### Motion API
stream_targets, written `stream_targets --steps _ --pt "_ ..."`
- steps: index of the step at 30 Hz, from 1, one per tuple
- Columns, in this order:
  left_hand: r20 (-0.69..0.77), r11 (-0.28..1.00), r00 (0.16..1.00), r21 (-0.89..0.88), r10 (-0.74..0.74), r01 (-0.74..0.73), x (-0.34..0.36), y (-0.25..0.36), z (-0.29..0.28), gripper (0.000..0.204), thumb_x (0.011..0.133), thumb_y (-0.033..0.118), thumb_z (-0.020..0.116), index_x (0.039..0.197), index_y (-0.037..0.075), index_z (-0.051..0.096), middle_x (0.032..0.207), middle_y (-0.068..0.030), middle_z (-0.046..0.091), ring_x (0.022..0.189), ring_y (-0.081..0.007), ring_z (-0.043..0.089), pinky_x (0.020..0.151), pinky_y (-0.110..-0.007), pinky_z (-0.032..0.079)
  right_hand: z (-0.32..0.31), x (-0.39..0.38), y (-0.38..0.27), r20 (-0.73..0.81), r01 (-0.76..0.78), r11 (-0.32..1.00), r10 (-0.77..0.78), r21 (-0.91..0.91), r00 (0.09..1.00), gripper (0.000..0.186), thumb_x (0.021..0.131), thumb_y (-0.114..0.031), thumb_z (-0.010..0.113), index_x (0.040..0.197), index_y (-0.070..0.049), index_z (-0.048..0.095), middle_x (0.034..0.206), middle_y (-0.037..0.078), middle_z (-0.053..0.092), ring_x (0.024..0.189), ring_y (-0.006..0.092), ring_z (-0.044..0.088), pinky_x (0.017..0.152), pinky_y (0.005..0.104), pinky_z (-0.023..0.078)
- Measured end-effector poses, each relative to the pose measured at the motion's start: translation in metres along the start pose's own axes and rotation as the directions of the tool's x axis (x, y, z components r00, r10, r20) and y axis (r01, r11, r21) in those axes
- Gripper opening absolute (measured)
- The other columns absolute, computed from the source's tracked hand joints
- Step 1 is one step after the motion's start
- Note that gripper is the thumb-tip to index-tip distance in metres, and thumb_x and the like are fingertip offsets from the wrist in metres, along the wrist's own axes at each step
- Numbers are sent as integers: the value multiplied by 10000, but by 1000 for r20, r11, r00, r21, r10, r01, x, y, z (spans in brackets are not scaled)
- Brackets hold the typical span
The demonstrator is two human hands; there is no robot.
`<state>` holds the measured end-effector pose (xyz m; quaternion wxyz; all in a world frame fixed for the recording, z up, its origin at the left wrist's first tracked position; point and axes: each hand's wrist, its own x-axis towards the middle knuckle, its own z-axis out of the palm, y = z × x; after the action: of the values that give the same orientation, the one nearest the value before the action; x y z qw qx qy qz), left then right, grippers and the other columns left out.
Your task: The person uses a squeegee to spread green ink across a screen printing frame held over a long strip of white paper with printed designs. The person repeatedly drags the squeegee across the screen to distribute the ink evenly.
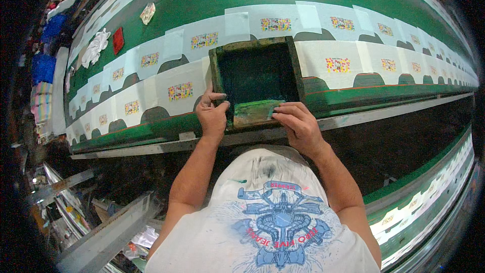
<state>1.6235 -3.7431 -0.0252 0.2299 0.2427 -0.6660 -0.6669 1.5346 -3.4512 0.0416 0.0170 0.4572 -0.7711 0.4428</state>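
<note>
A square dark screen frame (297, 60) with a dark inner mesh lies over the row of white cut pieces (313, 55) on the long green table. My left hand (212, 114) grips the frame's left side near its lower corner, thumb and fingers bent. Inside the frame's near end is a flat board-like squeegee (252, 115), smeared green along its upper edge. My right hand (300, 124) holds the squeegee by its right end between fingers and thumb. Small colourful prints (337, 64) show on the white pieces either side of the frame.
Another row of printed pieces (237, 25) runs behind. A red item (118, 40) and crumpled white cloth (96, 46) lie at the back left, beside blue bundles (44, 68). A metal rail (353, 116) edges the table. A second long table (409, 212) is at lower right, metal beams (106, 232) at lower left.
</note>
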Motion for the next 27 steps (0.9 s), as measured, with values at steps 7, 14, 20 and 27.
stream_targets --steps 7,14,20,27 --pt "-13 999 1000 32 -26 27 -1 -6 -1 229 826 -132 776 980 34 746 1775 -342 410 1683 -413 389 1362 -491 301 -5 7 -2 -3 -5 1000 5 3 1000 361 870 110 777 1204 -27 793 1210 158 793 1177 400 752 998 500 638" --pt "-15 990 990 -3 -141 141 0 -7 1 192 820 -108 787 935 42 752 1743 -376 440 1681 -412 395 1344 -465 318 -11 16 -3 58 -1 998 5 -57 998 403 855 102 767 1231 -41 784 1222 153 789 1177 389 746 1007 505 623" --pt "-1 996 999 76 -47 46 0 -13 0 166 827 -91 775 936 34 763 1729 -373 466 1642 -405 458 1324 -453 345 -2 42 -27 257 59 951 22 -302 966 474 777 49 791 1240 -51 790 1224 136 775 1175 361 729 1020 497 591" --pt "-6 996 1000 93 1 -1 -2 -5 6 301 889 -65 761 1162 48 821 1716 -317 518 1621 -379 489 1317 -441 369 -28 96 -20 542 60 919 176 -390 822 264 843 -53 727 1104 -49 764 1112 144 751 1108 376 723 996 501 593"
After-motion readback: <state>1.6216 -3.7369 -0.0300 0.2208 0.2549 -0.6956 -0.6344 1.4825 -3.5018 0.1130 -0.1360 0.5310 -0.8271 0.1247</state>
